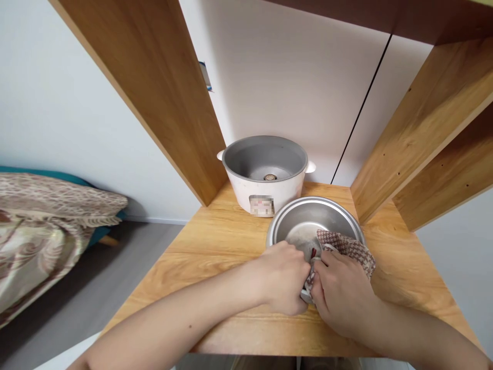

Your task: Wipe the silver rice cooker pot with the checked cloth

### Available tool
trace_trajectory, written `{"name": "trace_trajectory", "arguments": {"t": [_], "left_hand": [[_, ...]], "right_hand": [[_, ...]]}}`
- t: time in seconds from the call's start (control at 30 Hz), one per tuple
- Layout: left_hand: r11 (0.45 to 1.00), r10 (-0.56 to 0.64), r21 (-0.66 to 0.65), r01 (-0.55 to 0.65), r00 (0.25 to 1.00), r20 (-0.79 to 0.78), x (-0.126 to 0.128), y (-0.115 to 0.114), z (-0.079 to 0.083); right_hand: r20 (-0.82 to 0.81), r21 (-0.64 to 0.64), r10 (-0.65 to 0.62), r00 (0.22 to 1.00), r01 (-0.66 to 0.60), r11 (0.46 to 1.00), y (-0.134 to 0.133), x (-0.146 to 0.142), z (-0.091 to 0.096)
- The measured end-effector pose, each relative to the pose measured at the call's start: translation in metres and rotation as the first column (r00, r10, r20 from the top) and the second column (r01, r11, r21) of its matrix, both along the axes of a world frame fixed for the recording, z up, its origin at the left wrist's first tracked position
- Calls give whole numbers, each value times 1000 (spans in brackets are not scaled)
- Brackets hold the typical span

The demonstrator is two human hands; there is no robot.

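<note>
A metal inner pot (304,218) stands on the wooden shelf (215,241), just in front of a white rice cooker body (265,174) whose grey cavity is open. My left hand (283,277) is closed on the pot's near rim. My right hand (341,290) grips a brown-and-white checked cloth (348,246), which drapes over the rim and down into the pot. The two hands touch at the near edge of the pot.
Slanting wooden side panels (162,87) flank the shelf left and right, with a white wall (300,77) behind. A bed with a patterned blanket (46,221) lies at the far left above a grey floor (96,298).
</note>
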State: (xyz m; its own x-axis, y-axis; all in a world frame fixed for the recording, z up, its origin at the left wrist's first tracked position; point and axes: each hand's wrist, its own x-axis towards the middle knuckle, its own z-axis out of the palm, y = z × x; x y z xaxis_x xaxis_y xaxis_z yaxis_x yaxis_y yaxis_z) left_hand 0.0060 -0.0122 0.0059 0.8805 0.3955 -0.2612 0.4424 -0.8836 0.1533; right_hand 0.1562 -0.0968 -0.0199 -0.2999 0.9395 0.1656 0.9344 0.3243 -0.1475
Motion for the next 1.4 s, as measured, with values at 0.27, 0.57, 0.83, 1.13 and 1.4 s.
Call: {"name": "trace_trajectory", "arguments": {"t": [0.27, 0.57, 0.83, 1.13, 1.4], "left_hand": [[1000, 3, 2, -3, 1000, 29, -1, 1, -2], [1000, -27, -10, 27, 1000, -5, -3, 6, -2], [999, -36, 4, 36, 999, -15, -4, 6, -1], [999, -47, 11, 47, 999, -15, -3, 7, -2], [999, -49, 15, 49, 998, -27, -4, 7, -2]], "right_hand": [[-24, 108, 8, 1000, -5, 994, 0, -5, -7], [3, 23, 97, 995, -97, 995, 4, 5, -1], [45, -80, 109, 993, -106, 991, 6, 7, 4], [62, -192, 97, 993, -84, 978, 7, 10, 13], [89, -257, 101, 991, -75, 963, 10, 13, 19]]}}
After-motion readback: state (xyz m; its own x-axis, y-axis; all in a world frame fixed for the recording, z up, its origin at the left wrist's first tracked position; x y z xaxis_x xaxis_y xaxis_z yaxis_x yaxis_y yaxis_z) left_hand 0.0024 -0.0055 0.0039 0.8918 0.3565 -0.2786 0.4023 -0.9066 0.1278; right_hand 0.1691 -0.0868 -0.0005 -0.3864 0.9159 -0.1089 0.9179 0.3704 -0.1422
